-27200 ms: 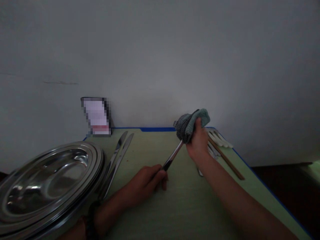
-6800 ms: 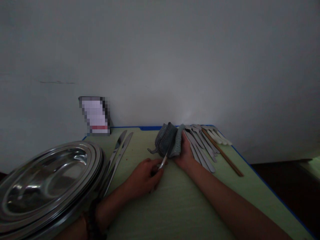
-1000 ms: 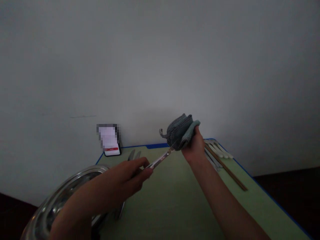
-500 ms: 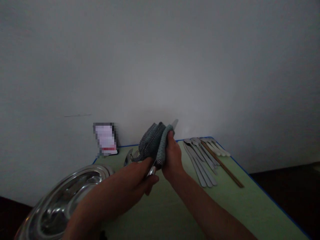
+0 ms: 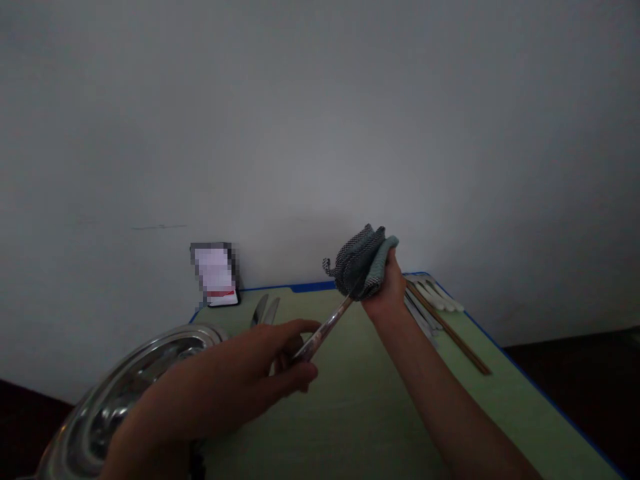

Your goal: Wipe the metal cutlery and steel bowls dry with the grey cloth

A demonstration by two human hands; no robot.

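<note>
My left hand (image 5: pixel 250 367) pinches a metal table knife (image 5: pixel 331 323) by its handle end, the knife slanting up and to the right. Its far part runs into a bunched grey-green checked cloth (image 5: pixel 361 263), which hides the tip. My right hand (image 5: pixel 389 292) is closed round the cloth from the right side. On the table behind my left hand lie two more table knives (image 5: pixel 259 311), their lower parts covered by the hand.
A shiny steel dish (image 5: pixel 75 427) stands at the left edge. A phone (image 5: pixel 216 273), screen blurred, leans on the wall. Right of my right hand are wooden chopsticks (image 5: pixel 460 340), white-handled cutlery (image 5: pixel 440 299) and metal cutlery (image 5: pixel 420 313), partly hidden by my arm, on the green table (image 5: pixel 320 427).
My right hand and the cloth have moved right, away from my left hand. More of the knife's near part shows, and its tip, which stuck out of the cloth before, is hidden.
</note>
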